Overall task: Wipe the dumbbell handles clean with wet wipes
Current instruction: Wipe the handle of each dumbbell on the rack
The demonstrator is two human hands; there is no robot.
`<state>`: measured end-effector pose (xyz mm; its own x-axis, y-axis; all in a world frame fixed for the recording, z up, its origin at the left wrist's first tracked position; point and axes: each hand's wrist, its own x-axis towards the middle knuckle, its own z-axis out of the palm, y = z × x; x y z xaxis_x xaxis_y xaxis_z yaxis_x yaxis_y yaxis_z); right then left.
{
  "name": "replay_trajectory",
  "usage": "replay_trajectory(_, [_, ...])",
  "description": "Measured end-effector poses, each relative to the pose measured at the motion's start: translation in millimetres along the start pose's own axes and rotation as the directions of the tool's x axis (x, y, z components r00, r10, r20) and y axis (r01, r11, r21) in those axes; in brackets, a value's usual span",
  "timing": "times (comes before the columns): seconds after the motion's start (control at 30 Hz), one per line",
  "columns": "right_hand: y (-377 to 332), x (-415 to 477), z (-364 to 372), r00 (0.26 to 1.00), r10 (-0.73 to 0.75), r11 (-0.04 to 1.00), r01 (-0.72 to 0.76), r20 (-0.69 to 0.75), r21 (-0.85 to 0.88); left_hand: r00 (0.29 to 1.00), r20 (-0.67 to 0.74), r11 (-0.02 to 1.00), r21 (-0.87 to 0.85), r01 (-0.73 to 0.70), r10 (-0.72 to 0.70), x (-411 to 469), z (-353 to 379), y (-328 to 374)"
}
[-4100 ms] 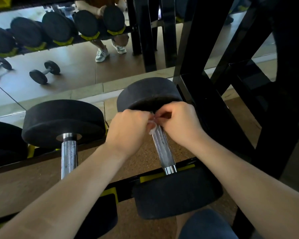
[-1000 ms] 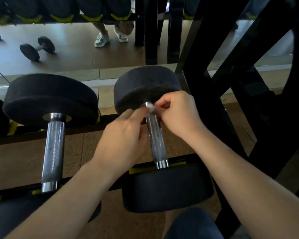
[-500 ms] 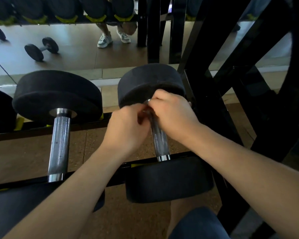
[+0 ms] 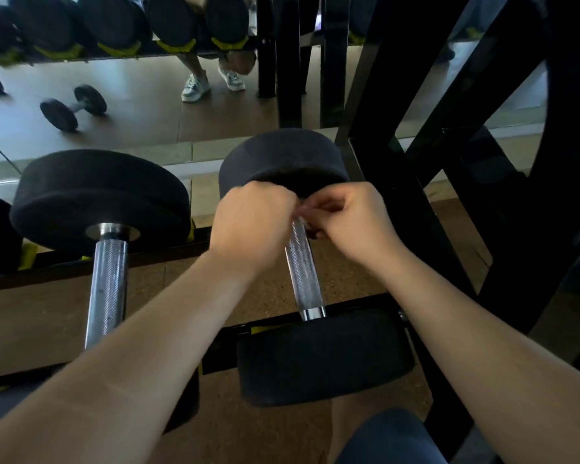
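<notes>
A black dumbbell lies on the rack with its knurled steel handle running away from me between a far head and a near head. My left hand and my right hand meet at the far end of that handle, fingers curled. Between their fingertips shows a small scrap of white wet wipe, pinched from both sides; most of it is hidden. A second dumbbell with a steel handle lies to the left.
Black rack uprights stand close on the right. A mirror behind the rack reflects the floor, a loose small dumbbell, a row of dumbbells and a person's sneakers. My knee is at the bottom.
Both hands have stayed at the far end of the right dumbbell's handle. My left hand has lifted and closed in over the top; the right hand has drawn back slightly to the right.
</notes>
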<state>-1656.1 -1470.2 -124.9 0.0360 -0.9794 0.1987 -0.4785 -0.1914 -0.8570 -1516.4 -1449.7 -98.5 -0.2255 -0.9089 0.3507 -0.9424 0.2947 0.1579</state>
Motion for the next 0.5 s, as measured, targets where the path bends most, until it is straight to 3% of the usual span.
replay_trajectory(0.07, [-5.9,-2.2,0.2,0.994,-0.095,0.987,0.101,0.054,-0.126,0.969,-0.002,0.904,-0.362,0.228,-0.245,-8.7,3.3,-8.4])
replay_trajectory(0.13, [-13.3,-4.2,-1.2,0.982,-0.163,0.951,0.182,0.096,-0.249,0.9,0.089,0.691,-0.61,0.388,-0.426,-12.6,7.4,-12.0])
replay_trajectory(0.23, [-17.9,-12.4,-10.2,0.961,-0.167,0.914,0.234,0.22,-0.331,0.91,0.188,0.717,-0.565,0.408,-0.37,-24.8,7.1,-9.6])
replay_trajectory(0.37, [-15.2,-34.5,-23.5,0.901,-0.054,0.925,0.207,0.43,-0.318,0.867,0.43,0.714,-0.521,0.467,-0.253,-48.6,2.3,-0.1])
replay_trajectory(0.43, [-14.7,-32.6,-20.9,0.92,-0.072,0.939,0.193,0.385,-0.285,0.894,0.385,0.769,-0.492,0.409,-0.229,-46.1,5.8,-0.4])
replay_trajectory(0.5, [-15.5,-24.9,-17.4,0.952,-0.097,0.945,0.18,0.291,-0.274,0.935,0.252,0.784,-0.515,0.348,-0.249,-37.7,7.5,-3.8])
